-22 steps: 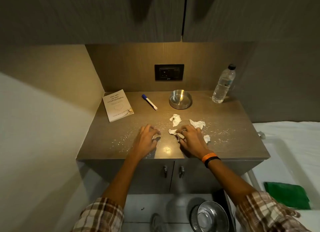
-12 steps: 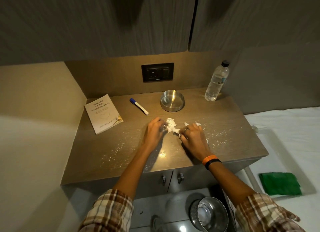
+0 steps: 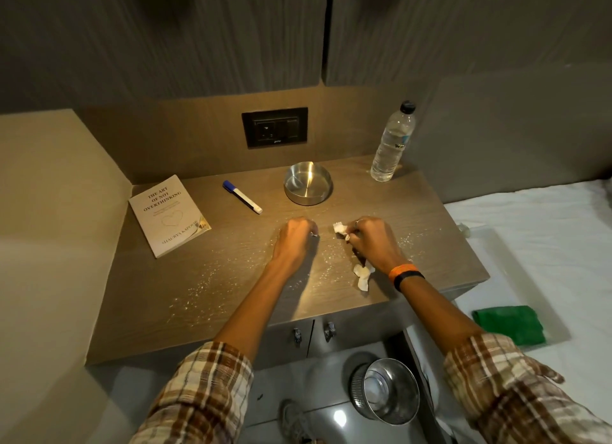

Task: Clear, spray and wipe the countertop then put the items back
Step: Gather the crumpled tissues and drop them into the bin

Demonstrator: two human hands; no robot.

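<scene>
The brown countertop (image 3: 231, 278) is dusted with white crumbs. My right hand (image 3: 374, 241) is shut on crumpled white paper scraps (image 3: 341, 228); one more scrap (image 3: 361, 276) lies under my wrist. My left hand (image 3: 294, 241) is curled shut beside it, with a sliver of white paper at its fingertips. Behind the hands stand a steel bowl (image 3: 308, 183), a blue-capped marker (image 3: 242, 197), a white book (image 3: 169, 215) at the left and a water bottle (image 3: 392, 142) at the back right.
A green cloth (image 3: 510, 324) lies on the white bed (image 3: 530, 245) to the right. A steel bin (image 3: 385, 390) stands on the floor below the cabinet doors (image 3: 311, 334). A wall socket (image 3: 275, 127) and overhead cabinets are behind.
Both hands moved forward from the front edge and gathered the scattered paper scraps; most scraps are now bunched in my right hand, and the hands have drawn slightly apart.
</scene>
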